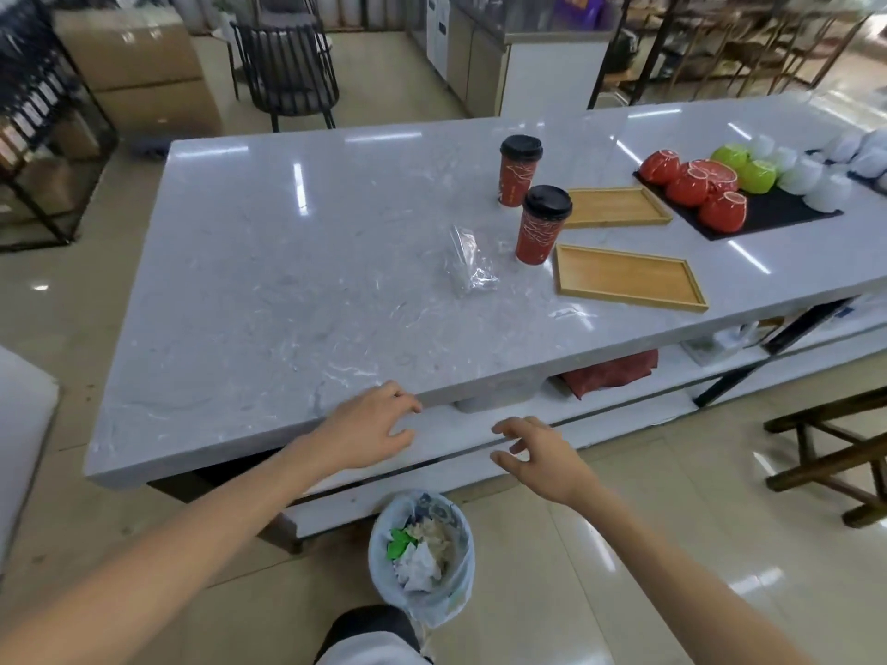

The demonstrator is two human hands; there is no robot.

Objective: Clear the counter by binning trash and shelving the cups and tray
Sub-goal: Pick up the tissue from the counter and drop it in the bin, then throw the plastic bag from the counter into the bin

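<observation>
Cups (521, 170), two; trays (629, 284), two.

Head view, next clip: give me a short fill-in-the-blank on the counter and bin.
1. The number of red cups with black lids on the counter is ____.
2. The bin stands on the ____.
3. The clear wrapper lies to the ____ of the nearer cup.
4. Both hands hold ____.

Missing: two; floor; left; nothing

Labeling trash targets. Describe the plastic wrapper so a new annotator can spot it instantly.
Start at the grey marble counter and find the two red paper cups with black lids. Just left of the nearer cup lies the clear plastic wrapper, the only crumpled, see-through item, flat on the surface.
</observation>
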